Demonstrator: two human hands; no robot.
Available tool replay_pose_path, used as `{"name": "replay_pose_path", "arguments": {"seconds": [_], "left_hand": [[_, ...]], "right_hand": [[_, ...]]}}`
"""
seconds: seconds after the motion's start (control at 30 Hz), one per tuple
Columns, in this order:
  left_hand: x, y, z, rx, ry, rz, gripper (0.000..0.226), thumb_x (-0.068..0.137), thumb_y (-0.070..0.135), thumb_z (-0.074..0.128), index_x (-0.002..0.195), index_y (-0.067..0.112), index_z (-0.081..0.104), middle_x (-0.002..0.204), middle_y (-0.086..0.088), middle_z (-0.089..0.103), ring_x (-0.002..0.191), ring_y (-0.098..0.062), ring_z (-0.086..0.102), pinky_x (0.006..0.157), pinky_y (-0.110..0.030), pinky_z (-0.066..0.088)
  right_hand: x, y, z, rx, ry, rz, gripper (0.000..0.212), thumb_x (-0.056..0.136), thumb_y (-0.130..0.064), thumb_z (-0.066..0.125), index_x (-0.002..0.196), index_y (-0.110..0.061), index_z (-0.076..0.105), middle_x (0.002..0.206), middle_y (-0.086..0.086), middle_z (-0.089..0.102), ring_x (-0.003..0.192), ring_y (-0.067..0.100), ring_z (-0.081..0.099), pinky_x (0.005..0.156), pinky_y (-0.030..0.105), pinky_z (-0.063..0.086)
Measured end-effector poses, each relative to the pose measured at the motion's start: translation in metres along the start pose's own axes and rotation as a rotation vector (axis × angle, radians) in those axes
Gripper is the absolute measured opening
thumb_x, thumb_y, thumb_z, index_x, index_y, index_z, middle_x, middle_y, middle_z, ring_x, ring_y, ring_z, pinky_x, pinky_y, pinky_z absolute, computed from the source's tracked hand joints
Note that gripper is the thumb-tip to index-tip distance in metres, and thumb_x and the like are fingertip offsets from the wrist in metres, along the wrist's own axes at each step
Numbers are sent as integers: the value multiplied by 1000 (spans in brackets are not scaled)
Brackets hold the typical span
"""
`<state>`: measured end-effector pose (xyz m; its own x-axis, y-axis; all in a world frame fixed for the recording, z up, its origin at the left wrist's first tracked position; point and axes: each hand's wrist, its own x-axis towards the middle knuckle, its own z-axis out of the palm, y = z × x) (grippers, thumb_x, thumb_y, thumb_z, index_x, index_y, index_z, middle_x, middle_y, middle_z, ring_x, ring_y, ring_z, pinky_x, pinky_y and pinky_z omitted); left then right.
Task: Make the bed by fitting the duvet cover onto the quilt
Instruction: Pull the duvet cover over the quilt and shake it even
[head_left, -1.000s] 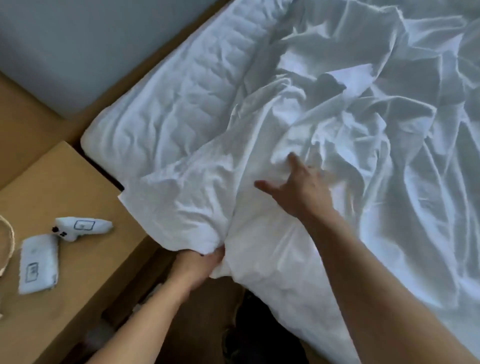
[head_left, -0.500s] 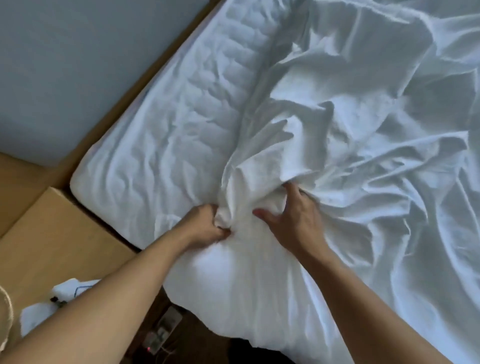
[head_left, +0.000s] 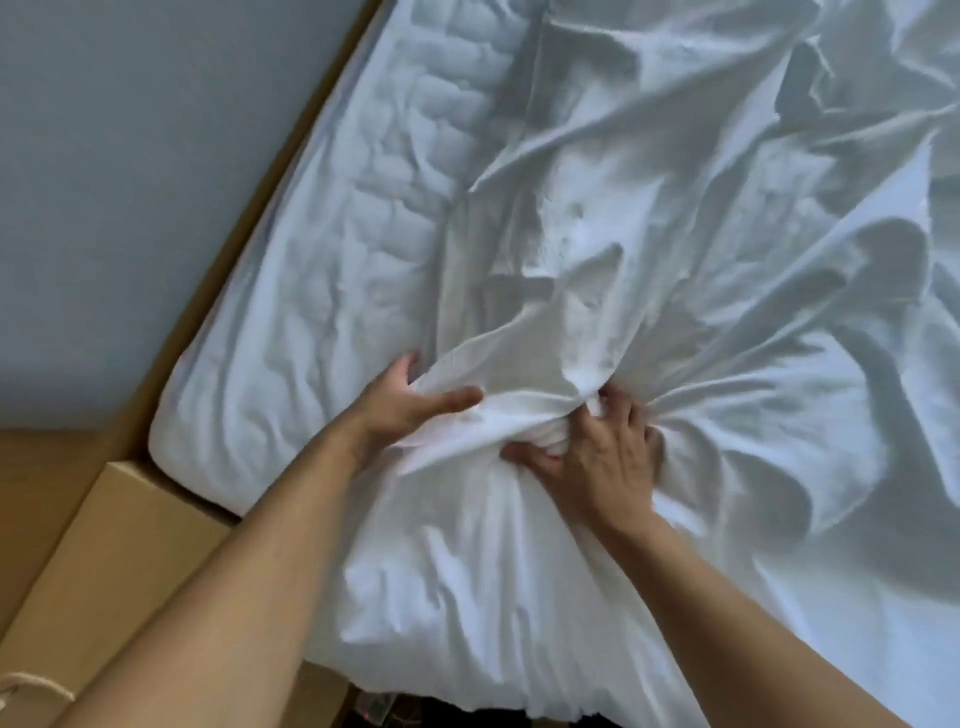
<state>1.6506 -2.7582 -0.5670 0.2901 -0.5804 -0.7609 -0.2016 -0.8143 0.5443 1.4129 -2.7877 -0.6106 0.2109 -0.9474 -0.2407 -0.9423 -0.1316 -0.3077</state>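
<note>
A crumpled white duvet cover (head_left: 701, 234) lies spread over the bed and hangs over its near edge. Under it, at the left, shows a quilted white layer (head_left: 332, 291), quilt or mattress pad, I cannot tell which. My left hand (head_left: 410, 405) grips a fold of the cover, thumb on top and fingers tucked under the cloth. My right hand (head_left: 597, 457) is beside it, fingers curled and clutching a bunched wad of the same fabric. Both hands meet near the bed's near left corner.
A grey wall (head_left: 130, 182) and a wooden bed frame strip (head_left: 270, 187) run along the bed's left side. A light wooden bedside table (head_left: 119, 561) stands at the lower left, with a loop of rope (head_left: 36, 686) on it. Dark floor shows under the hanging cover.
My left hand came up from below the bed's edge onto the bed, carrying the cover's corner. Both hands moved further in and my right hand closed on the bunched cloth.
</note>
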Motion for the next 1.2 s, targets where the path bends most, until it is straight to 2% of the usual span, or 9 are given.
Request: {"name": "replay_pose_path", "arguments": {"seconds": [0.17,0.23,0.37,0.5,0.63,0.7,0.9,1.07,1.2], "left_hand": [[19,30,55,385,-185,295,31,91,39,70,113,18,71,119,-6,72,114,-25,65,91,-37,52],[27,35,35,372,-129,362,34,94,39,66,117,14,67,119,-13,70,111,-30,65,85,-36,51],[35,20,-20,312,408,398,32,94,24,67,120,5,63,111,-25,69,103,-43,65,77,-40,47],[34,4,-29,384,86,159,41,84,29,72,122,13,64,116,-11,70,109,-33,65,88,-36,52],[41,59,-5,327,345,388,79,65,76,69,117,17,64,116,-3,62,106,-24,61,92,-39,52],[45,85,23,437,206,369,85,59,83,69,114,19,68,113,-3,70,104,-24,66,89,-35,54],[58,102,89,379,99,264,52,83,48,77,117,10,68,118,-15,71,111,-32,66,82,-30,47],[79,128,3,382,463,461,58,72,62,77,106,15,74,101,-13,76,93,-30,72,65,-33,49],[91,125,3,596,486,313,57,81,56,74,115,12,65,119,-17,68,112,-37,63,84,-40,50]], "right_hand": [[6,-1,-10,139,-150,14,46,87,-53,66,99,-10,55,95,21,70,89,43,65,73,44,46],[16,-10,-19,234,-74,-90,31,93,-42,64,106,-15,54,95,17,71,88,41,65,67,41,45],[16,-23,-28,254,224,-132,44,91,-53,58,125,-25,54,95,6,68,84,33,65,68,39,50],[4,-7,-16,-42,-133,176,90,77,-81,52,153,-37,32,118,16,55,107,40,58,91,44,47],[17,-14,-10,96,-286,110,106,68,-82,57,153,-40,11,110,18,61,102,41,63,79,43,51],[20,-16,-14,130,-347,62,108,71,-73,67,155,-36,9,119,19,63,110,40,60,86,42,51],[8,-11,-26,320,-315,-20,96,74,-59,77,154,-33,31,122,5,67,110,32,62,85,38,51],[7,-1,-41,390,163,61,57,73,-50,82,122,-26,65,78,5,70,74,30,66,64,34,50],[2,1,-35,209,-162,84,47,89,-41,68,133,-35,52,120,-2,69,106,30,65,80,39,53]]}}
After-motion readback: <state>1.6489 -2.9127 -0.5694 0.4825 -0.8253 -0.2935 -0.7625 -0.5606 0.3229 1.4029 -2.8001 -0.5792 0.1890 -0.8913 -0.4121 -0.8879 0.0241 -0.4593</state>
